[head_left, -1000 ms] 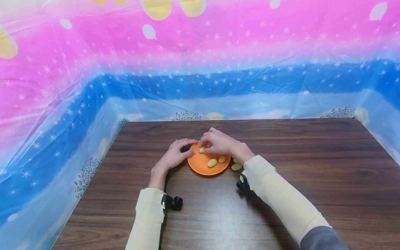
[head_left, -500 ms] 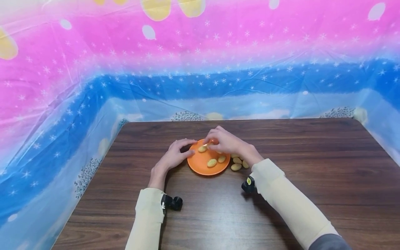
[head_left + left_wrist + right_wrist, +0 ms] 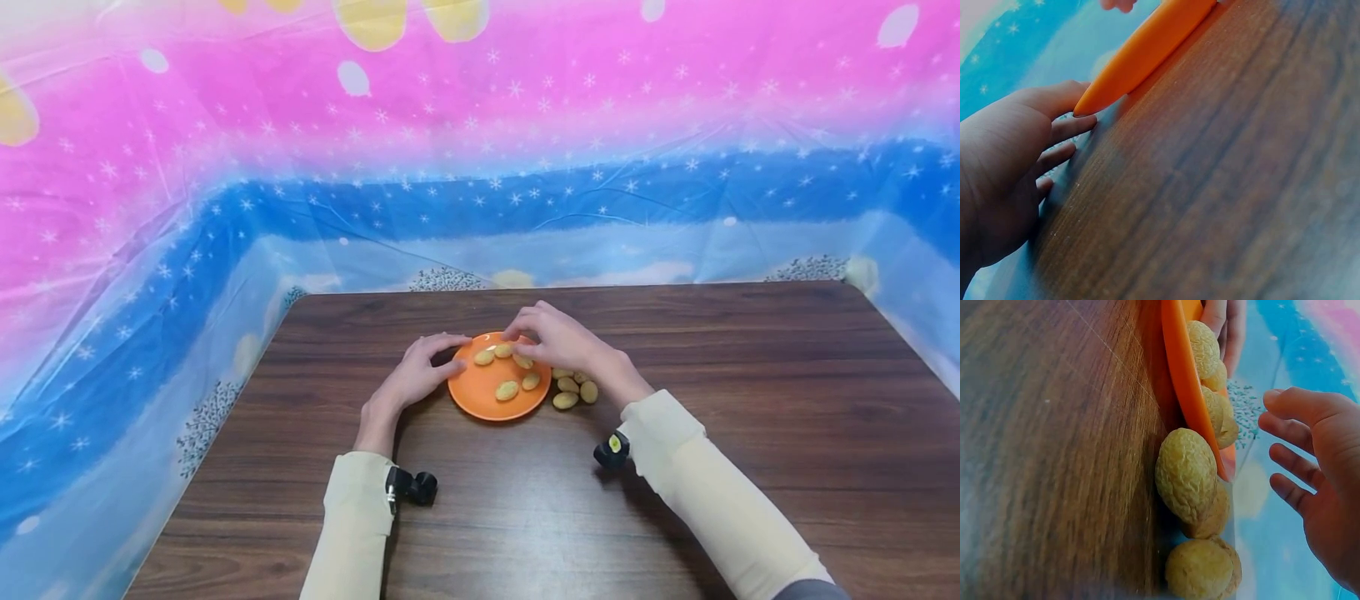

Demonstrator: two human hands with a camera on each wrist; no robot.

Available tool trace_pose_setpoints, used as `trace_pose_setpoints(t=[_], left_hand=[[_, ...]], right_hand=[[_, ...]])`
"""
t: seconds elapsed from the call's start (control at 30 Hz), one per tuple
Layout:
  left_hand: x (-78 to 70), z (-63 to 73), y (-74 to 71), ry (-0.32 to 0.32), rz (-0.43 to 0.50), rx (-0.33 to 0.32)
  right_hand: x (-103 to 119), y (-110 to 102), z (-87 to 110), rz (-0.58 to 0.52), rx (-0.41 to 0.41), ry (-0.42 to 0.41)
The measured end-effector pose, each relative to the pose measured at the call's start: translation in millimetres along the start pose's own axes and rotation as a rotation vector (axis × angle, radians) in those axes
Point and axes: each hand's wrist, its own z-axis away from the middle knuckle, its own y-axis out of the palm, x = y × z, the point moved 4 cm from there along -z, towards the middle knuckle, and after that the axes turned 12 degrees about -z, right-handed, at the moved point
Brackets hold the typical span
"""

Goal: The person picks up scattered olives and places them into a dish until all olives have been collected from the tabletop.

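Note:
An orange plate (image 3: 480,400) lies on the table, bearing several small, wrinkled yellow-brown potatoes (image 3: 507,390). At its left rim, my left hand (image 3: 415,375) holds the plate, thumb over the edge and fingers along the far side; the left wrist view has the rim (image 3: 1141,56) at the thumb and index finger. My right hand (image 3: 558,337) hovers over the plate's right back part, fingers loosely bent with nothing between them. In the right wrist view this hand (image 3: 1329,450) is apart from the potatoes on the plate (image 3: 1202,349).
More potatoes (image 3: 566,400) lie in a cluster on the table just right of the plate, partly under my right wrist. The dark wooden table (image 3: 750,400) reaches back to a colourful cloth (image 3: 480,204) that hangs behind and around it.
My right hand has drawn back to the right, its fingers opening and leaving a potato on the plate. More of the cluster beside the plate shows. The left hand stays put.

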Motion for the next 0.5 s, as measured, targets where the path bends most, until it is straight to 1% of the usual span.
trace_pose_setpoints(t=[0.33,0.5], left_hand=[[0.7,-0.9,-0.1,0.003,-0.009,-0.003],[0.9,-0.7,0.4,0.001,-0.011,0.003]], right_hand=[[-4.3,-2.7,15.9,-0.037,-0.013,0.012],[-5.5,-5.6,23.5,-0.035,-0.029,0.0]])
